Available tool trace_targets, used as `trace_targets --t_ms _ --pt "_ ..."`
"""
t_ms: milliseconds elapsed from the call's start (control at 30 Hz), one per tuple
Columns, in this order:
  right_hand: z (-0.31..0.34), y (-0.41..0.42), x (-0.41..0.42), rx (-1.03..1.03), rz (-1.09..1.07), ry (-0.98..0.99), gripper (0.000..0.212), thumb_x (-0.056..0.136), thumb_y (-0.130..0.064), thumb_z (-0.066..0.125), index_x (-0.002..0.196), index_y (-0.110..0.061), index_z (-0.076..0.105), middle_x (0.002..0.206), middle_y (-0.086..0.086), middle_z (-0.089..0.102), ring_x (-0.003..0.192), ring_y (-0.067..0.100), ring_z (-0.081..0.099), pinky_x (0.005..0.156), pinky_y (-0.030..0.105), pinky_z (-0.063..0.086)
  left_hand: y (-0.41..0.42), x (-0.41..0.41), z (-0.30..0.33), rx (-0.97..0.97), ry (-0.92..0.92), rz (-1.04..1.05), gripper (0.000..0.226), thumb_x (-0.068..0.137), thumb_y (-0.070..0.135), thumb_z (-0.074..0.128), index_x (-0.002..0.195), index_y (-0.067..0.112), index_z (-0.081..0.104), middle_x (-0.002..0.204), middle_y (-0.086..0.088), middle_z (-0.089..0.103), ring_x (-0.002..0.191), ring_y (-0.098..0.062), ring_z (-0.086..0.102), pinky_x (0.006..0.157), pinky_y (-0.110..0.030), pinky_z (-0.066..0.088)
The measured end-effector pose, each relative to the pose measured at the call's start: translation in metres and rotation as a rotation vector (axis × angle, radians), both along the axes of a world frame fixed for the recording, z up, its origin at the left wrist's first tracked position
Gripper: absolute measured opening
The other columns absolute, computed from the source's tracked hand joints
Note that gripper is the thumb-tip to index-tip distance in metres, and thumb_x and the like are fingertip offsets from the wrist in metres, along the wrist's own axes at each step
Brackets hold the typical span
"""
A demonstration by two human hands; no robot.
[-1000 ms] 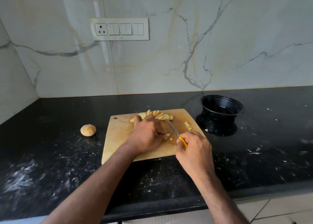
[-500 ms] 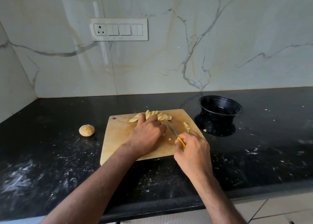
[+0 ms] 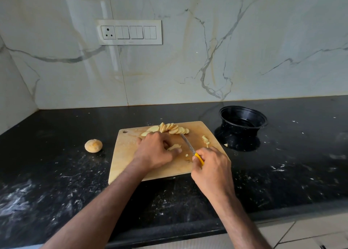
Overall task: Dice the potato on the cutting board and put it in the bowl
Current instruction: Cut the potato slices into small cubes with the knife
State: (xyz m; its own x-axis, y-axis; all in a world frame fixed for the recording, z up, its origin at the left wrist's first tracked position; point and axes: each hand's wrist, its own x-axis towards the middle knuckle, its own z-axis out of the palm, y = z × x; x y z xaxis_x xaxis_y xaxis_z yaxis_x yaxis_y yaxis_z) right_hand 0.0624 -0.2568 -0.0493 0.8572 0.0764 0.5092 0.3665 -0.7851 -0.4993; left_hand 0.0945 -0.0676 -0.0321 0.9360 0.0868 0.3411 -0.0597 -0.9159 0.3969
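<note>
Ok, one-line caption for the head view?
Left hand pins a potato slice on the cutting board; right hand grips the knife.

The table is glossy black, flecked and streaked with white marks that gather thickest toward its near left corner. The cutting board is pale tan wood with darker, amber-brown staining across its middle. The potato slices fanned on it are creamy pale yellow, as are the small cut pieces. The knife has a silvery grey blade and a bright yellow handle. The bowl is solid black. The round potato piece is beige, with what may be brownish speckling. The wall is white marble with grey and faint ochre veins; the switch plate is off-white.
</note>
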Motion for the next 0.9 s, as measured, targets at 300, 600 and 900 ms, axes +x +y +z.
trace_targets --t_ms 300,600,900 --pt "-0.001 0.0 0.0 -0.008 0.019 0.01 0.009 0.09 -0.022 0.068 0.081 -0.021 0.065 0.079 -0.009 0.059 0.067 0.007 0.056 0.067 0.024 0.051 0.004 0.004 -0.001 -0.08 0.004 -0.117 0.018 0.08 0.045 0.079 0.088 0.029 0.079 0.088 0.019 0.064 0.094 -0.013 0.059 0.094 -0.05 0.048" --pt "0.005 0.009 -0.008 -0.059 0.067 -0.039 0.025 0.09 -0.016 0.066 0.115 -0.018 0.072 0.096 -0.003 0.066 0.084 0.016 0.065 0.078 0.034 0.057 0.008 0.003 0.001 -0.136 -0.017 -0.212 0.031 0.078 0.035 0.085 0.106 0.023 0.08 0.102 0.008 0.074 0.092 -0.009 0.063 0.087 -0.037 0.055" --pt "0.006 0.011 -0.006 -0.071 0.018 -0.032 0.027 0.092 -0.016 0.064 0.117 -0.015 0.073 0.099 -0.001 0.067 0.083 0.018 0.068 0.078 0.036 0.058 0.005 -0.001 0.001 -0.165 -0.072 -0.095 0.026 0.073 0.043 0.084 0.083 0.02 0.081 0.079 0.009 0.072 0.074 -0.009 0.064 0.067 -0.029 0.054"
